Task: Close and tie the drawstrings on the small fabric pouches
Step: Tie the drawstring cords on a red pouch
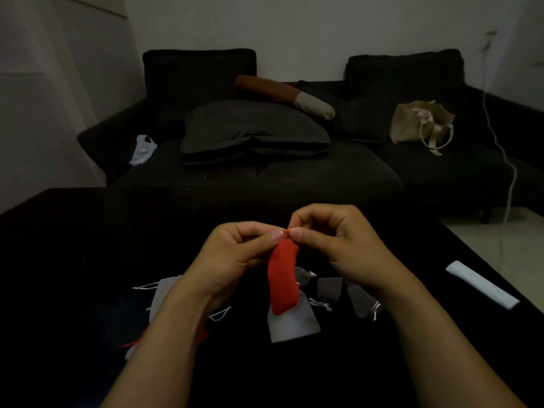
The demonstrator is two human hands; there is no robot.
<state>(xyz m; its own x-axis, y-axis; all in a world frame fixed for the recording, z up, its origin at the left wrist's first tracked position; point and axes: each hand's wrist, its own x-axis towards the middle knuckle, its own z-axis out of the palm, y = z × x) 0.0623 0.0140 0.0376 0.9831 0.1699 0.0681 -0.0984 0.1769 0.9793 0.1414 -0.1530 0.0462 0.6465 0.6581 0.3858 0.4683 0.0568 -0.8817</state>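
I see the red pouch point(282, 282) hanging long-axis down from its gathered neck, where my left hand point(235, 251) and right hand point(332, 240) each keep a grip pinched on the drawstring point(287, 230), equally near.

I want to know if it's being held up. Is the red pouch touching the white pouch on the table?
Cannot tell. In the head view the red pouch hangs from both hands and its bottom end overlaps the white pouch, but one view cannot show contact or a gap.

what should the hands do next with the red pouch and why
Probably draw the string ends apart to cinch a knot: the left hand and right hand both pinch the top of the hanging red pouch, already gathered shut.
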